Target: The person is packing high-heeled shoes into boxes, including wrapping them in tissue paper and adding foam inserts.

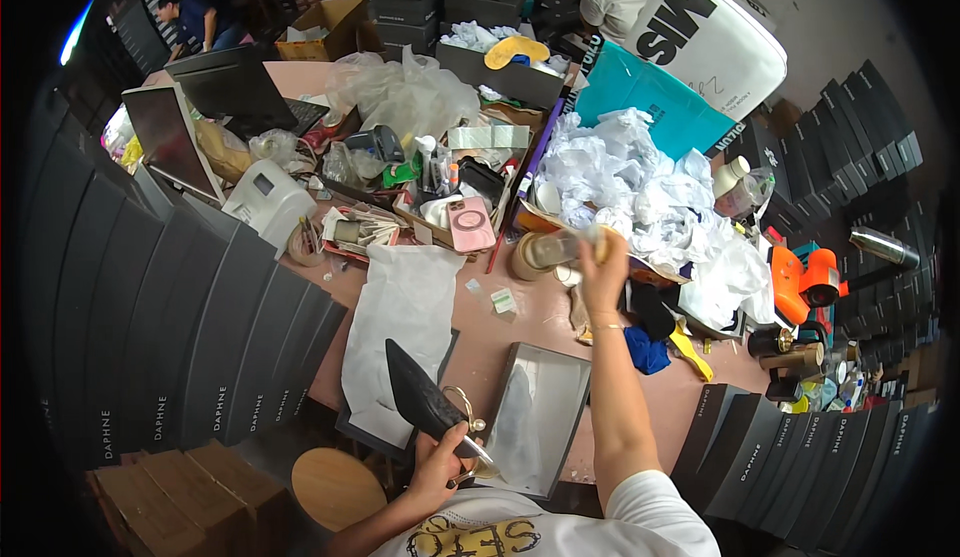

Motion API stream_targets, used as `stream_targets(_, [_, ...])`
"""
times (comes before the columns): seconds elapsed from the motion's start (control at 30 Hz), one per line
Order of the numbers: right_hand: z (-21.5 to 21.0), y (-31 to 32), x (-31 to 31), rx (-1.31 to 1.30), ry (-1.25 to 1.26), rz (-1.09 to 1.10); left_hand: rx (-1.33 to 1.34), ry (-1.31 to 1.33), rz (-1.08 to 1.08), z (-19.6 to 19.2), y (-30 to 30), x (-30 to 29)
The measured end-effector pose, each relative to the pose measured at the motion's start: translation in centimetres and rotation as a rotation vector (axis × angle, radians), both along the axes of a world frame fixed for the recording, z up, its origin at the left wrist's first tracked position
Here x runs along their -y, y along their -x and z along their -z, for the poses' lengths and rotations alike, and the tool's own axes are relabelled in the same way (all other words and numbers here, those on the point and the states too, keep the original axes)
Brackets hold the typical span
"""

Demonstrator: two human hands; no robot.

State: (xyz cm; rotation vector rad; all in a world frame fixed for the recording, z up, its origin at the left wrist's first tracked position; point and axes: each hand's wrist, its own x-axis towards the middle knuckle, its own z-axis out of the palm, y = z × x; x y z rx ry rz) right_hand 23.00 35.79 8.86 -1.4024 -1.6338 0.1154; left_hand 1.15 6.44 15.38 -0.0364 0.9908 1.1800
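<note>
My left hand (436, 469) grips a black pointed-toe shoe (425, 397) by its heel end, low in front of me. The toe points up and to the left, and a pale metallic strap with a bead shows beside it. My right hand (604, 275) reaches over the table, fingers closed around something smeared by motion. Beside its fingers is a see-through jar-like thing (555, 249); whether I hold it I cannot tell. Right of the shoe lies an open grey shoebox (573, 407) with thin tissue inside. White paper (400, 307) covers a dark box part to the left.
Crumpled white paper (630, 187) fills a carton beyond my right hand. A pink phone (470, 223) rests among small tools. An orange tape dispenser (803, 282) stands right, near a yellow-handled brush (690, 352). Stacked dark shoeboxes (190, 327) flank the table. Two other people are farther back.
</note>
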Motion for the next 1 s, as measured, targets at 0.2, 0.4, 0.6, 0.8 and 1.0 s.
stream_targets(0.2, [1.8, -4.1, 4.6, -1.120, 0.056, 0.183, 0.070, 0.081, 0.062, 0.1, 0.1, 0.2])
stream_targets(0.4, [-0.5, 1.8, 0.8, 0.003, -0.002, -0.112, 0.007, 0.019, -0.049, 0.2, 0.1, -0.6])
stream_targets(0.6, [-1.2, 2.2, -0.3, -0.018, 0.294, -0.164, 0.002, -0.013, -0.098, -1.9, 0.7, -0.7])
stream_targets(0.8, [-9.2, 1.8, 21.1, -0.478, 1.038, -0.513, 0.016, -0.060, -0.088, -1.6, 0.8, 2.1])
stream_targets(1.0, [-12.6, 1.5, 32.9, -0.363, 0.895, -0.552, 0.000, 0.009, 0.061, -2.9, -2.2, 3.7])
